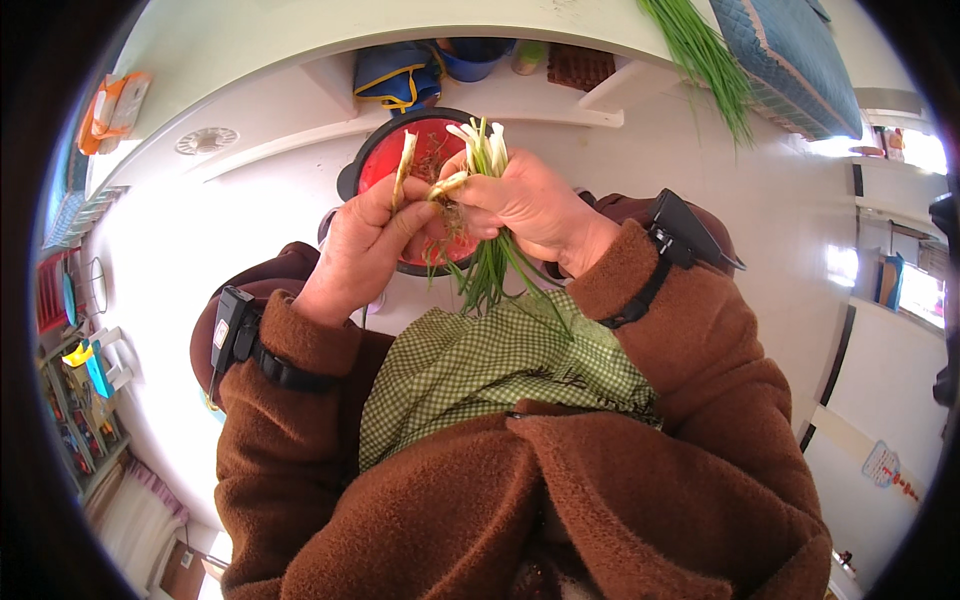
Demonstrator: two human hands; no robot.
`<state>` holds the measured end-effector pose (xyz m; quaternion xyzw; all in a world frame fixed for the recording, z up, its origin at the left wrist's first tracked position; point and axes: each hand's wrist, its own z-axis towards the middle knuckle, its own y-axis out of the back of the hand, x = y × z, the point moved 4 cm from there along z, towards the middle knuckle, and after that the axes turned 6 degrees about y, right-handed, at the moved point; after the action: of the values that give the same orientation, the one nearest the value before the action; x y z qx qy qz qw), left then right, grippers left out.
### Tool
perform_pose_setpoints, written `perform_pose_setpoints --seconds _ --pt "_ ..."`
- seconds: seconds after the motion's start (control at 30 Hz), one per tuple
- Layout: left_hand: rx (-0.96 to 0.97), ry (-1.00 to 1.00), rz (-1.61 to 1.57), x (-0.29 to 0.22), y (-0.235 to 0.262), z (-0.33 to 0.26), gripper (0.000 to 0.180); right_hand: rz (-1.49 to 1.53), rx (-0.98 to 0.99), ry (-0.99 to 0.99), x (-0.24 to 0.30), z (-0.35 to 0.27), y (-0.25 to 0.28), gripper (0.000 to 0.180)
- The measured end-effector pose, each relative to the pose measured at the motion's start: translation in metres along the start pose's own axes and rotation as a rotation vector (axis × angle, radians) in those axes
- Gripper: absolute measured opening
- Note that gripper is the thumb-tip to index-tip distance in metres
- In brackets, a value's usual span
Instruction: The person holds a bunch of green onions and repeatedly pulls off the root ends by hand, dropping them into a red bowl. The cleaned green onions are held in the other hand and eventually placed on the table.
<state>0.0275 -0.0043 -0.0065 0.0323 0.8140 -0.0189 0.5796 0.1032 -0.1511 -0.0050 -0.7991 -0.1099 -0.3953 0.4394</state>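
My right hand (545, 212) is closed round a bunch of scallions (488, 280), white ends up, green leaves hanging down over my lap. My left hand (368, 238) is closed, with a pale, yellowish scallion stalk (405, 160) standing up between its fingers. The fingertips of both hands meet at another whitish stalk end (447, 186); which hand grips it I cannot tell. Thin roots dangle between the hands. Below them a red basin (385, 165) with a black rim holds brownish root scraps, partly hidden by my hands.
More long green scallions (700, 60) hang over the edge of the pale table (560, 22) beside a blue quilted cover (785, 60). Under the table are a blue bag (395, 72) with yellow trim and a blue tub (470, 66). A green checked apron (480, 370) covers my lap.
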Motion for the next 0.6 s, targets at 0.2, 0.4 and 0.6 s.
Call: perform_pose_setpoints --seconds 0.2,0.4,0.6 --pt "-0.232 -0.079 -0.050 -0.002 0.006 0.004 0.014 -0.301 -0.097 0.006 -0.007 0.001 0.005 0.009" --pt "-0.301 -0.008 -0.194 -0.002 0.018 0.006 0.023 -0.580 -0.122 -0.006 -0.009 0.003 0.012 0.015" --pt "-0.130 0.131 -0.397 0.002 0.013 0.005 0.023 -0.433 -0.107 0.126 -0.009 0.005 0.010 0.020"
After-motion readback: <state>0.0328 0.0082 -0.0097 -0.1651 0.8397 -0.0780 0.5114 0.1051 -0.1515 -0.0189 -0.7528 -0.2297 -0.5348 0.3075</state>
